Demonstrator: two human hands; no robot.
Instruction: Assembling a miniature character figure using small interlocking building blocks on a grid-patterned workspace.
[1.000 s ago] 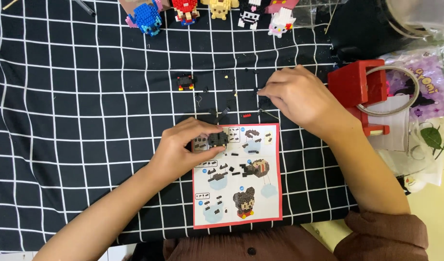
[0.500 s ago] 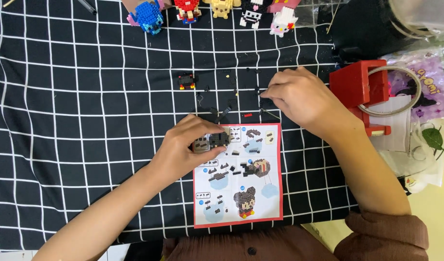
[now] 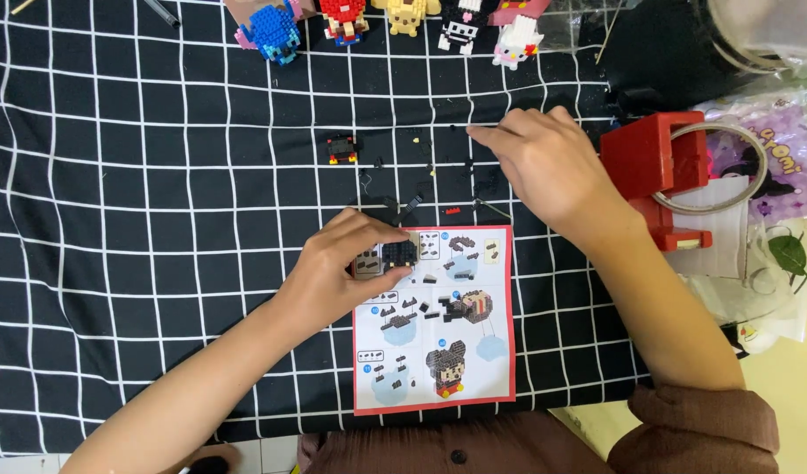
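Black cloth with a white grid [image 3: 114,219] covers the table. On it lies a red-bordered instruction sheet [image 3: 434,320]. At the sheet's top left corner, the left hand [image 3: 346,268] pinches a small black brick assembly [image 3: 399,253] between thumb and fingers. Beyond the sheet, the right hand [image 3: 544,162] reaches with index finger extended over the scattered loose black pieces [image 3: 421,175]; whether it grips one cannot be told. Finished block figures [image 3: 395,22] line the far edge, a red box [image 3: 654,167] just beside the right wrist.

Left hand [image 3: 338,272] curled, fingertips pinched together; right hand [image 3: 544,162] reaches forward, palm down, forefinger extended
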